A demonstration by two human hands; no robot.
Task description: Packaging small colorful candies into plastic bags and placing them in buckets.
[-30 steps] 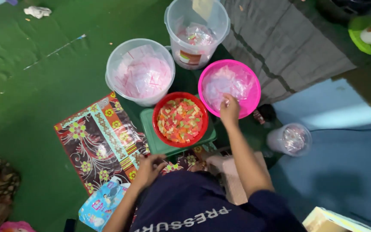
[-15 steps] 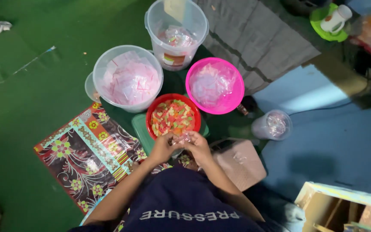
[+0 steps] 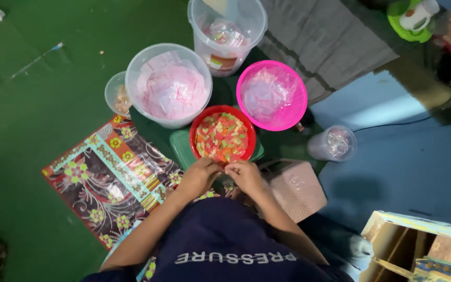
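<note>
1. Since a second ago, the right hand (image 3: 246, 176) has come back from the pink bowl (image 3: 272, 94) and now meets the left hand (image 3: 199, 176) at the near rim of the red bowl (image 3: 223, 137); half a second ago the two were already together there, and little has shifted since.
2. Both hands sit fingertip to fingertip, curled over something small between them. What it is stays hidden, and I cannot tell whether either grip is clamped on it or merely loose around it.
3. What looks done: the big clear tub (image 3: 169, 86) to the left holds a heap of pale pink packets, and the tall clear bucket (image 3: 227, 32) behind holds a few more.
4. What looks left: the red bowl is full of small red, orange and green pieces, and the pink bowl holds clear wrappers or small bags, so by my judgement plenty of work remains.
5. Red bowl rests on a green lid (image 3: 181, 149), just ahead of the hands, touching the pink bowl's side.
6. Nearby: a flowered mat (image 3: 105, 177) on the green floor (image 3: 27, 104), a clear cup (image 3: 332, 143) to the right, a pinkish pouch (image 3: 298, 190) beside the right forearm.
</note>
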